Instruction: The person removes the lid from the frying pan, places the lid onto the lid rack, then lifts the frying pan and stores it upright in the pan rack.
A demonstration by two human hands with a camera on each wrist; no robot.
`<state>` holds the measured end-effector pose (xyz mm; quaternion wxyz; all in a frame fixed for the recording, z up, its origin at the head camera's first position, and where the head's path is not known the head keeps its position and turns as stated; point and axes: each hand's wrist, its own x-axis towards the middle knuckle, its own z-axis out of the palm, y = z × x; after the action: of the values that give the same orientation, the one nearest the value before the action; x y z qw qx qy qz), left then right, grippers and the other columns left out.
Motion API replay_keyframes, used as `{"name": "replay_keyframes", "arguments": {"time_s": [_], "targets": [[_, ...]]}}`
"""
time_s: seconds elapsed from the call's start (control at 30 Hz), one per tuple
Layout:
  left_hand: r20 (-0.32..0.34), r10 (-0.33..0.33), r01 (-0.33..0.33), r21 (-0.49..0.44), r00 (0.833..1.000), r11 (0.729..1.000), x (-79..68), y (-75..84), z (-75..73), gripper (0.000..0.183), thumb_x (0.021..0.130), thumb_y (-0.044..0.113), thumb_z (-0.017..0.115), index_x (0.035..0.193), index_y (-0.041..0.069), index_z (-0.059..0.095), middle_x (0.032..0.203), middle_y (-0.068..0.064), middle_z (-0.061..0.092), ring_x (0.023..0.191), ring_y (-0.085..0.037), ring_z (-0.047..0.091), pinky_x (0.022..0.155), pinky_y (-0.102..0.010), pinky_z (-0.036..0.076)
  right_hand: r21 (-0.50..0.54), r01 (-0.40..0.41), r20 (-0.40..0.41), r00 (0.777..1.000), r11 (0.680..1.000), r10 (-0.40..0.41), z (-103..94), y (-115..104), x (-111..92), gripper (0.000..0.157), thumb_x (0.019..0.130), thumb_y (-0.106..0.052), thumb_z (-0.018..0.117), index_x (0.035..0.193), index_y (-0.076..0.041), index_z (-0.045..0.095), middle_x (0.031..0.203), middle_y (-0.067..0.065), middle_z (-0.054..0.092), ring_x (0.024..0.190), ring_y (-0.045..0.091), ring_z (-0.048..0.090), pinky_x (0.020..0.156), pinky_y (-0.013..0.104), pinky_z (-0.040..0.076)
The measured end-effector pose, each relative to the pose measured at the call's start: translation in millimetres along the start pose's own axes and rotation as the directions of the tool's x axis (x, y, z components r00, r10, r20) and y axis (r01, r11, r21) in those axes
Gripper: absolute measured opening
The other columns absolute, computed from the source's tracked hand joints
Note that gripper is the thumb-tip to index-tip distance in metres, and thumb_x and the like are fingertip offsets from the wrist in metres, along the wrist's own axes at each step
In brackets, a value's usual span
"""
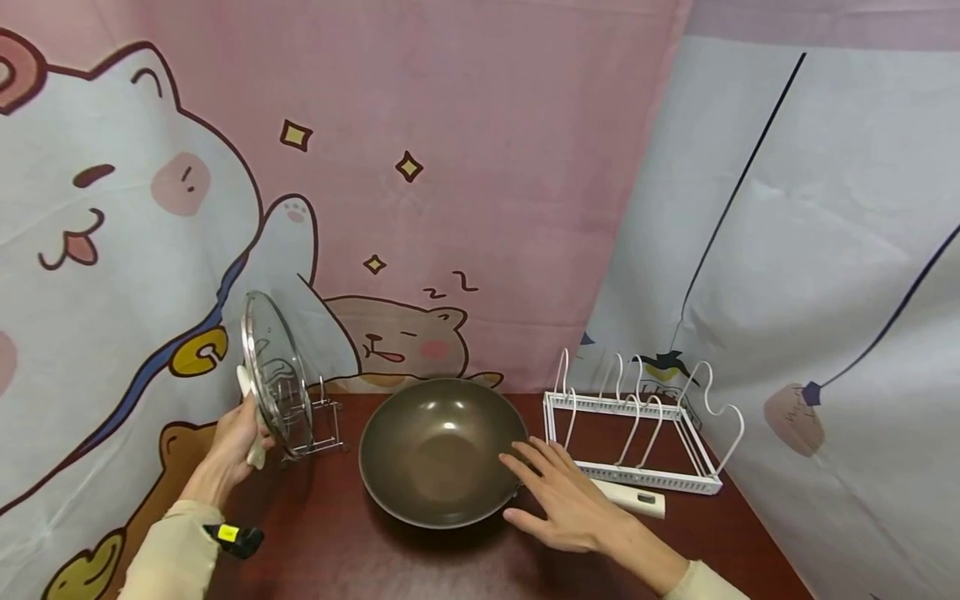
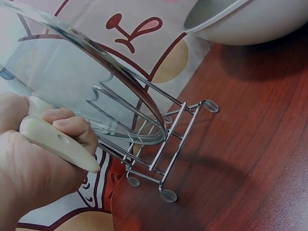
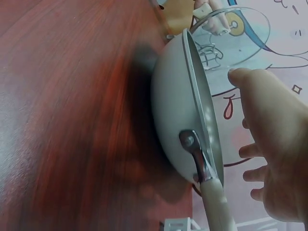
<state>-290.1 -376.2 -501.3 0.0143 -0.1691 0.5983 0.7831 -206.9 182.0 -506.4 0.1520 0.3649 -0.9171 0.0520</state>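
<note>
My left hand [image 1: 237, 442] grips the cream handle [image 2: 57, 143] of a glass pot lid [image 1: 279, 367] with a metal rim. The lid stands nearly upright at a small chrome wire rack [image 2: 166, 144]; its lower edge is between the rack's wires in the left wrist view. A brown wok [image 1: 442, 454] sits on the table in the middle, its pale handle [image 1: 628, 497] pointing right. Over the wok's right edge, my right hand [image 1: 562, 500] is spread with straight fingers and holds nothing. In the right wrist view the wok handle [image 3: 216, 204] lies below this hand, apart from it.
A white metal rack [image 1: 637, 475] with several curved dividers stands right of the wok, behind its handle. The dark red wooden table [image 1: 337, 542] meets a cartoon-printed cloth [image 1: 487, 208] at the back and along both sides.
</note>
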Motion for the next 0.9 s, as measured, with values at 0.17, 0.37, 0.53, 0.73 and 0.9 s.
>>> {"name": "replay_keyframes", "arguments": {"time_s": [0.17, 0.37, 0.53, 0.73, 0.9], "targets": [[0.006, -0.005, 0.005, 0.002, 1.000, 1.000, 0.1, 0.4, -0.9, 0.038, 0.115, 0.061, 0.052, 0.107, 0.026, 0.062, 0.075, 0.015, 0.054, 0.064, -0.002, 0.048, 0.052, -0.021, 0.047, -0.064, 0.004, -0.060, 0.998, 0.998, -0.008, 0.2, 6.0, -14.2, 0.073, 0.105, -0.063, 0.070, 0.163, -0.019, 0.059, 0.163, 0.013, 0.063, 0.152, 0.043, 0.060, 0.126, 0.063, 0.048], [0.012, -0.012, 0.012, 0.006, 1.000, 1.000, 0.1, -0.7, -1.7, 0.039, 0.115, 0.062, 0.053, 0.113, 0.024, 0.060, 0.076, 0.015, 0.055, 0.065, -0.002, 0.048, 0.052, -0.022, 0.047, -0.136, -0.018, -0.129, 0.992, 0.991, 0.000, -0.7, 15.6, -32.0, 0.076, 0.100, -0.063, 0.076, 0.160, -0.018, 0.062, 0.157, 0.011, 0.068, 0.146, 0.041, 0.065, 0.122, 0.059, 0.048], [0.011, 0.009, -0.009, 0.012, 1.000, 1.000, 1.6, -1.4, -2.4, 0.039, 0.114, 0.063, 0.053, 0.110, 0.025, 0.061, 0.077, 0.015, 0.056, 0.065, -0.002, 0.048, 0.052, -0.021, 0.046, -0.158, -0.039, -0.153, 0.988, 0.987, 0.015, -3.6, 23.9, -44.4, 0.076, 0.098, -0.062, 0.079, 0.158, -0.017, 0.064, 0.154, 0.011, 0.069, 0.144, 0.040, 0.066, 0.126, 0.053, 0.043], [0.007, 0.010, -0.010, 0.012, 1.000, 1.000, 2.0, -2.4, -3.0, 0.038, 0.114, 0.063, 0.053, 0.106, 0.027, 0.060, 0.076, 0.016, 0.056, 0.065, -0.002, 0.049, 0.052, -0.021, 0.047, -0.167, -0.065, -0.144, 0.989, 0.984, 0.041, -5.0, 33.5, -57.2, 0.077, 0.095, -0.059, 0.083, 0.157, -0.016, 0.065, 0.154, 0.012, 0.068, 0.144, 0.041, 0.066, 0.127, 0.053, 0.037], [0.011, -0.009, 0.009, 0.014, 1.000, 1.000, 0.4, -1.1, -2.7, 0.038, 0.114, 0.063, 0.052, 0.109, 0.026, 0.059, 0.076, 0.015, 0.055, 0.066, -0.002, 0.050, 0.054, -0.022, 0.048, -0.163, -0.088, -0.135, 0.989, 0.983, 0.067, -7.9, 43.9, -65.8, 0.077, 0.094, -0.057, 0.084, 0.156, -0.015, 0.065, 0.152, 0.015, 0.069, 0.142, 0.042, 0.066, 0.123, 0.060, 0.043]]}}
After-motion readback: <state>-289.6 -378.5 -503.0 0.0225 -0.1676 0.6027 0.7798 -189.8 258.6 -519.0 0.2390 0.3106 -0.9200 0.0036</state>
